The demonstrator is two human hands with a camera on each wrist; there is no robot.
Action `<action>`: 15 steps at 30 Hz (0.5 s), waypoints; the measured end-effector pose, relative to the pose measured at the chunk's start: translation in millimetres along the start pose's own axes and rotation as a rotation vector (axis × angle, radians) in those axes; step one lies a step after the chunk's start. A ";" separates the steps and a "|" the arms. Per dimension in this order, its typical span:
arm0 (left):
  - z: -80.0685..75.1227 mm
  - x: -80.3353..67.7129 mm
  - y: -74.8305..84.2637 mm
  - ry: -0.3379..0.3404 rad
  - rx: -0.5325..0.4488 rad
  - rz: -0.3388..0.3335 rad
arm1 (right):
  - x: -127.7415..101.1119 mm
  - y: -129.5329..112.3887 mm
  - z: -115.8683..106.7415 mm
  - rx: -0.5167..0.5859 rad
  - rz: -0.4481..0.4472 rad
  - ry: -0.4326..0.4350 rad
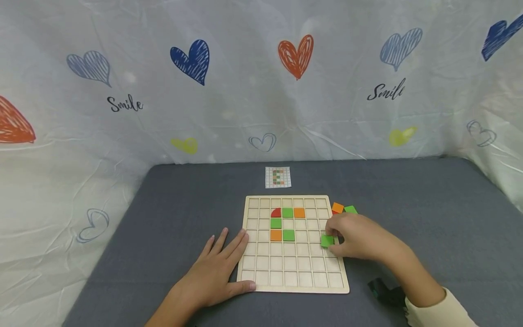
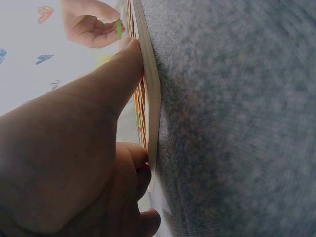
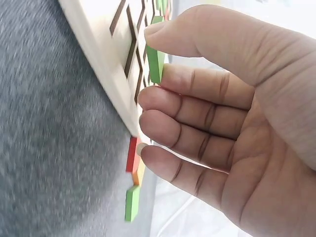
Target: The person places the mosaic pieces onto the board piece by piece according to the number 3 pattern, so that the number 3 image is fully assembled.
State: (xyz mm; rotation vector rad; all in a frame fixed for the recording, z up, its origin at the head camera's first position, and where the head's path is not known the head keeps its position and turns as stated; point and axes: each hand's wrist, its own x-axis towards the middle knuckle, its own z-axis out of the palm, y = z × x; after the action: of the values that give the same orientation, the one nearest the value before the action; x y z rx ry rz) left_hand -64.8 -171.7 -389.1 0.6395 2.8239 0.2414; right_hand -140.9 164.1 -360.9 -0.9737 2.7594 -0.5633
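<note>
Hidden parts: the palm of the right hand (image 1: 357, 238) is turned down in the head view, so the grip is better seen in the right wrist view; the loose tiles beside the board are partly covered by this hand, and their full number cannot be told
Cut off: the right forearm is cut by the lower edge of the head view, where a cream sleeve (image 1: 439, 311) and a dark object (image 1: 384, 293) on the wrist are seen only in part
Hard to make out: the small printed pattern card (image 1: 278, 177) lies behind the board, and its little coloured squares are too small to be read exactly
Held piece: a flat square green wooden tile (image 1: 327, 240) is pinched between the thumb and the index finger of the right hand, the other fingers being loosely curled under it
Place of the piece: the tile is held tilted over the right edge of the pale wooden grid board (image 1: 294, 281), about the middle rows; whether it touches the board cannot be told
Left hand: the left hand (image 1: 216, 270) is laid flat with straight fingers on the grey felt table (image 1: 171, 213), its fingertips and thumb pressed against the left edge of the board, nothing being gripped
Filled cells: a red quarter-circle piece (image 1: 276, 212), green tiles and orange tiles are set in the upper middle cells
Loose tiles: an orange tile (image 1: 337, 207) and a green tile (image 1: 350, 209) are lying on the table just beside the upper right corner of the board
Background: a white plastic sheet with hearts (image 1: 196, 59) is hung behind the table
</note>
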 end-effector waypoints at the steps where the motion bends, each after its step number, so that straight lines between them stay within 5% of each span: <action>1: 0.0 0.0 0.0 -0.003 0.001 -0.002 | 1.2 -1.4 0.9 0.000 -0.004 -0.001; 15: -1.1 0.2 -0.4 0.006 -0.015 0.007 | 21.5 -26.9 8.9 -0.069 -0.107 -0.019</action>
State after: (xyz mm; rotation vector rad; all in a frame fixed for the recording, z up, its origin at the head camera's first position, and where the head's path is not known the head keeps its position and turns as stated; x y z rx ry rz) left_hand -65.4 -172.1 -388.3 0.6462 2.8234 0.2652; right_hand -139.7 128.7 -358.8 -1.1415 2.7394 -0.4735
